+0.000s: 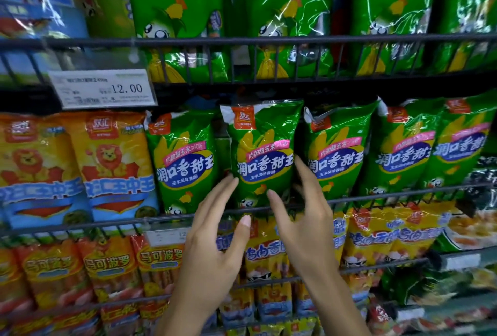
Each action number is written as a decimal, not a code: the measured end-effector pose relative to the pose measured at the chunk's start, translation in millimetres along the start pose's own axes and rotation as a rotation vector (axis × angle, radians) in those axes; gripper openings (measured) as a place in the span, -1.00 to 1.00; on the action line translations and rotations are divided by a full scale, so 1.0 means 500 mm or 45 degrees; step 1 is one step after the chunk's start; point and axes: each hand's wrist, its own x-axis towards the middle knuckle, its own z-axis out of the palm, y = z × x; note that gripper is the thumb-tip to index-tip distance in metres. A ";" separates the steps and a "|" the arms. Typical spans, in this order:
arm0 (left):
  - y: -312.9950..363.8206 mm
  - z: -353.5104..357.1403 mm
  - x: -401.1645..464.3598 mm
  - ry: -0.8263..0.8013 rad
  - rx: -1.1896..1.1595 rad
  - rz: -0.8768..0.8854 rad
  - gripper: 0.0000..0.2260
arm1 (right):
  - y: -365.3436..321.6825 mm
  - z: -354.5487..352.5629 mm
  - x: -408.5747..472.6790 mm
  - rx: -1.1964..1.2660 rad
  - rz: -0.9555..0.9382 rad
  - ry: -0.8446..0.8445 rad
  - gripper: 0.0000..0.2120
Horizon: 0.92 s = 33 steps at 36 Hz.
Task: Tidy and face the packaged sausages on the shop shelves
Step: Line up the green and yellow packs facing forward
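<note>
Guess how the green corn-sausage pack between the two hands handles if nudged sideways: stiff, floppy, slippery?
The green pack likely flexes rather than stays rigid: its film is crinkled and its top corner folds over. Probably slippery, given the glossy glare. It stands behind the wire rail, so it may lean into neighbouring packs rather than fall forward. Left hand and right hand flank it with straight fingers.

The middle shelf shows 5 green sausage packs (262, 147) and 2 orange lion packs (113, 158) to their left. The upper shelf shows at least 3 larger green packs (177, 13). 1 price tag (103, 88) reading 12.00 hangs on the upper rail. 2 hands are up: left hand (212, 241), right hand (304, 222).
</note>
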 end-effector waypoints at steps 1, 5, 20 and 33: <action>-0.001 -0.007 -0.002 0.037 0.002 0.009 -0.52 | -0.005 0.000 -0.005 0.029 -0.041 0.068 -0.36; -0.021 -0.044 -0.014 0.222 0.032 0.015 -0.60 | -0.025 0.007 -0.028 0.077 -0.312 0.286 -0.52; -0.070 -0.131 -0.015 0.200 0.083 -0.151 -0.43 | -0.125 0.150 -0.016 -0.209 -0.085 -0.387 -0.30; -0.076 -0.145 -0.013 0.161 -0.047 -0.058 -0.47 | -0.121 0.179 -0.015 -0.232 -0.187 0.010 -0.51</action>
